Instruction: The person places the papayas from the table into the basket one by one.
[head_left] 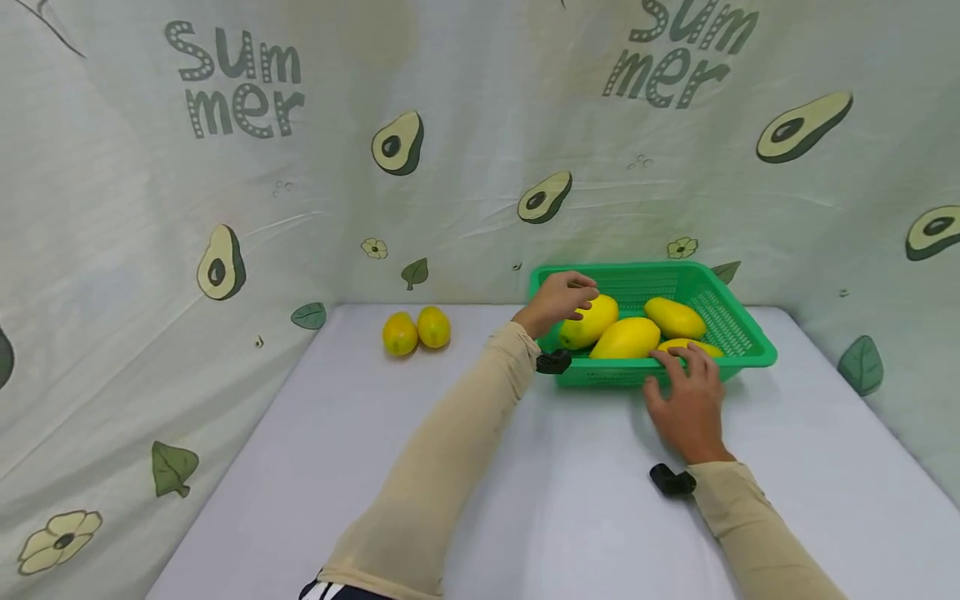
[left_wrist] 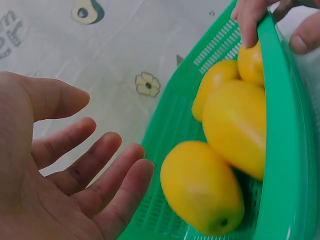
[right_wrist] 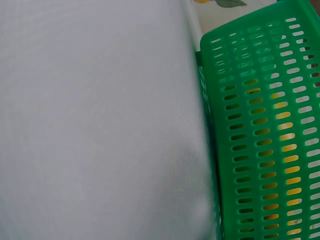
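The green slotted plastic basket [head_left: 738,337] is being kept on the white table [head_left: 420,467], toward the far right, its back rim close to the avocado-print backdrop cloth [head_left: 487,125]. Four smooth yellow mangoes are being held inside it, packed side by side.

The left hand [head_left: 558,298] is being reached over the basket's left rim — fingers spread apart and relaxed, nothing clamped; in the left wrist view the palm [left_wrist: 45,170] is seen open just beside the nearest yellow mango [left_wrist: 202,187]. In the head view the fingertips are being laid at, or just over, the leftmost mango [head_left: 590,322]; actual contact cannot be told.

The right hand [head_left: 686,400] is being rested on the basket's near rim, fingers hooked over the edge and touching the front-right mango [head_left: 686,344], thumb outside against the front wall. The grip is on the rim, not on fruit. The right wrist view is showing only the slotted wall [right_wrist: 265,130] and bare table beside it.

Two more yellow-orange mangoes [head_left: 416,331] are lying together near the back edge, well apart from the basket — open table is being left between them and across the whole near half.
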